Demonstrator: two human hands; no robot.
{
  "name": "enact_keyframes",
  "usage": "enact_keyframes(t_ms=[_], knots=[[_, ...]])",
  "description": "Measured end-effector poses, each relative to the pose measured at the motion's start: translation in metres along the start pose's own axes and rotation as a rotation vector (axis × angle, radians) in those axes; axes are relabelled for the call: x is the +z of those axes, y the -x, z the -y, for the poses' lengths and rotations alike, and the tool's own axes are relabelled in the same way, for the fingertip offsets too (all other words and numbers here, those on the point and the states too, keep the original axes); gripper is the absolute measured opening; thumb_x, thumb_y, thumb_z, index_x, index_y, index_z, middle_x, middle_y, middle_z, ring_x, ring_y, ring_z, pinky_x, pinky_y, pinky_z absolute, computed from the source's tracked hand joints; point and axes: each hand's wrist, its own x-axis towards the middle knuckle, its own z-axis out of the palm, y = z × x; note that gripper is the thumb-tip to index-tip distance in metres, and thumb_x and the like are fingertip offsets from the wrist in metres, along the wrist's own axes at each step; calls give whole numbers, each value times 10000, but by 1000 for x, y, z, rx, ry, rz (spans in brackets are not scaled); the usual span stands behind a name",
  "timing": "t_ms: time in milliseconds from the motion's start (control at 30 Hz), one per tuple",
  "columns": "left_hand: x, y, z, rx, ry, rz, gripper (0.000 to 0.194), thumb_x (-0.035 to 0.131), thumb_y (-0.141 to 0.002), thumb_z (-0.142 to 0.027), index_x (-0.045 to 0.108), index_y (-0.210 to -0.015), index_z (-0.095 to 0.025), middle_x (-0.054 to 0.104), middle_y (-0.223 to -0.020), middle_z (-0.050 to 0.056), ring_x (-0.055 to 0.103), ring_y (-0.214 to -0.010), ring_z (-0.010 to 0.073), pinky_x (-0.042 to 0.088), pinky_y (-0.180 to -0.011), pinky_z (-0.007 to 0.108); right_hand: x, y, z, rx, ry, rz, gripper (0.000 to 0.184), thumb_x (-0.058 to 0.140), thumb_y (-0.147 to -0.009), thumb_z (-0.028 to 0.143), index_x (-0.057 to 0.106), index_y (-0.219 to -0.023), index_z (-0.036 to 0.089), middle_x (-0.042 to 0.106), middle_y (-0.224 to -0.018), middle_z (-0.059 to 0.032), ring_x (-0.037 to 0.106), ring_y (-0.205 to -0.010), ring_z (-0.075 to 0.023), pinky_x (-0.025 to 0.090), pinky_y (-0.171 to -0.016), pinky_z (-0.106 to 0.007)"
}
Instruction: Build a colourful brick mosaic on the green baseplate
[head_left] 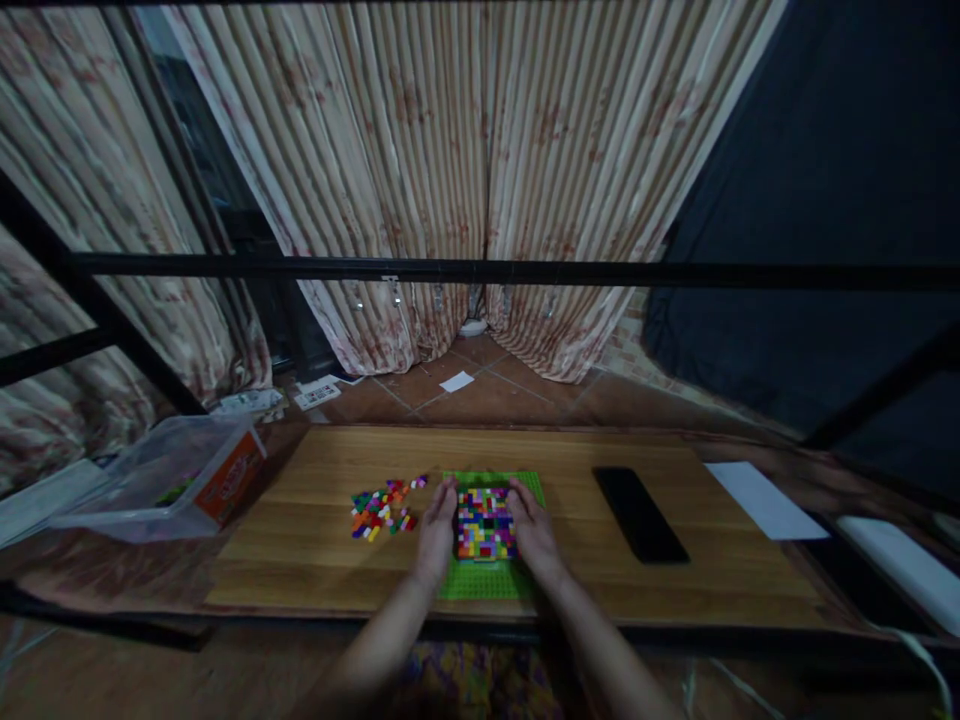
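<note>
On the wooden table, a green studded baseplate (487, 583) carries a roughly square block of many-coloured toy building bricks (486, 523). A small dark spot shows near the block's middle. My left hand (436, 532) lies along the left side of the block, and my right hand (534, 530) lies along its right side. Between them they clasp the block, with the fingers pointing away from me. The undersides of the fingers are hidden. Left of my left hand is a loose pile of small coloured bricks (381, 508).
A black phone-like slab (640, 514) lies on the table (315, 570) to the right, with white paper (765, 500) beyond it. At the left stands a clear plastic box (150, 500) with an orange label. A dark metal bar (525, 272) crosses in front of the curtains.
</note>
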Motion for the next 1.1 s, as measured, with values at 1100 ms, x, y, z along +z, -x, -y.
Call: enact_keyframes(t_ms=[1100], knots=[[7,-10,21,-110,96,-41,684,412,-789,-690,530,-1272,-220,486,-1410,84,365,-1356,280,285,-1140,424,34,-7,55,-171,540,265,576,340,-924,448,383,-1412,145,342,-1494,-135,243,-1405,-277,181,-1137,-517]])
